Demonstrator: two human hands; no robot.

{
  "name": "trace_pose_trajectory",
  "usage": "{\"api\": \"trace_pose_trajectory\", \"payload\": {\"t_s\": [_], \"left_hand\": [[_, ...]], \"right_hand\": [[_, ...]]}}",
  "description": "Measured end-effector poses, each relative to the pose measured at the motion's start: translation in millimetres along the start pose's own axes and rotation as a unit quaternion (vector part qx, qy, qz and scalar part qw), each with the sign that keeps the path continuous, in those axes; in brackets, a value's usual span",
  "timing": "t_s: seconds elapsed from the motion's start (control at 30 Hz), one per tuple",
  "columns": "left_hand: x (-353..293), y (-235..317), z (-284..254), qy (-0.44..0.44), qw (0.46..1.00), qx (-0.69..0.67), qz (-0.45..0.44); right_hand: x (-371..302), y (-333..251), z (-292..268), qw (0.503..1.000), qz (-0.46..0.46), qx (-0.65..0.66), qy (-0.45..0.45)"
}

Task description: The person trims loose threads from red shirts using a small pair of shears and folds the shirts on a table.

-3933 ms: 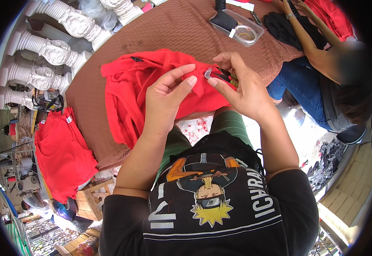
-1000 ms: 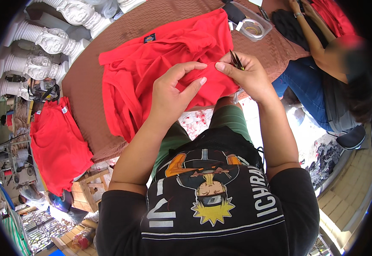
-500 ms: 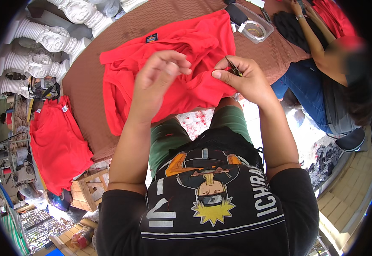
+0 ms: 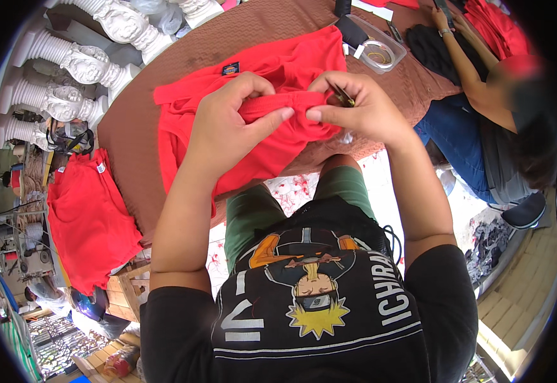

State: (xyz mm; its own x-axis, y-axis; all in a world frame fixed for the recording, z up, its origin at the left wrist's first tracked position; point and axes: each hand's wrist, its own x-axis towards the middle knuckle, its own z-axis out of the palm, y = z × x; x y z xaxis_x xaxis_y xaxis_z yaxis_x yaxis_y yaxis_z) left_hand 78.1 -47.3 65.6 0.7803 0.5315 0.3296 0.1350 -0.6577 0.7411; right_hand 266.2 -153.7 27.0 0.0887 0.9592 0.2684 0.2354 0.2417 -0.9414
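A red shirt (image 4: 259,156) with a small dark sewn-in label (image 4: 230,68) is spread over the near edge of the table, its lower part hanging over. My left hand (image 4: 230,118) is closed on a seamed edge of it, thumb on top. Close beside, my right hand (image 4: 368,108) pinches the same edge between thumb and fingers, so a short strip is drawn out between the two. Small thread snips (image 4: 343,96) are tucked in the right hand, partly hidden by its fingers.
The table wears a brown cloth (image 4: 227,32). A clear plastic box (image 4: 381,54) with a white ring stands at the far right, near a black spool (image 4: 350,30). More red garments (image 4: 90,220) hang at the left edge. Another person (image 4: 476,70) sits at right; white ornate columns (image 4: 87,64) stand left.
My left hand has come down from above the shirt and taken hold of its edge. The right hand has shifted slightly left, and the shirt's edge is now drawn up between both hands.
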Motion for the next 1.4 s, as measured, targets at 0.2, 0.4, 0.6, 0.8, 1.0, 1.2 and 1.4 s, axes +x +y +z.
{"api": "trace_pose_trajectory", "payload": {"t_s": [0.2, 0.4, 0.6, 0.8, 1.0, 1.2, 1.4], "left_hand": [[-28, -32, 37, 0.250, 0.921, 0.134, 0.266], [-19, -9, 43, 0.187, 0.971, 0.052, 0.139], [-29, -23, 32, 0.002, 0.932, -0.323, -0.163], [-27, -13, 39, 0.041, 0.953, -0.293, -0.056], [-30, -32, 40, 0.031, 0.967, -0.253, -0.020], [-27, -20, 36, 0.044, 0.994, -0.098, 0.015], [-26, -18, 35, 0.021, 0.997, -0.069, 0.033]], "right_hand": [[-16, 12, 39, 0.903, -0.240, -0.214, 0.285], [-24, 8, 36, 0.923, -0.150, -0.225, 0.274], [-18, 15, 32, 0.972, -0.074, -0.039, 0.221], [-21, 22, 34, 0.967, -0.110, -0.121, 0.196], [-24, 17, 28, 0.959, -0.092, -0.204, 0.176], [-36, -19, 6, 0.948, 0.034, -0.299, 0.106], [-39, -30, 10, 0.940, -0.094, -0.291, 0.151]]}}
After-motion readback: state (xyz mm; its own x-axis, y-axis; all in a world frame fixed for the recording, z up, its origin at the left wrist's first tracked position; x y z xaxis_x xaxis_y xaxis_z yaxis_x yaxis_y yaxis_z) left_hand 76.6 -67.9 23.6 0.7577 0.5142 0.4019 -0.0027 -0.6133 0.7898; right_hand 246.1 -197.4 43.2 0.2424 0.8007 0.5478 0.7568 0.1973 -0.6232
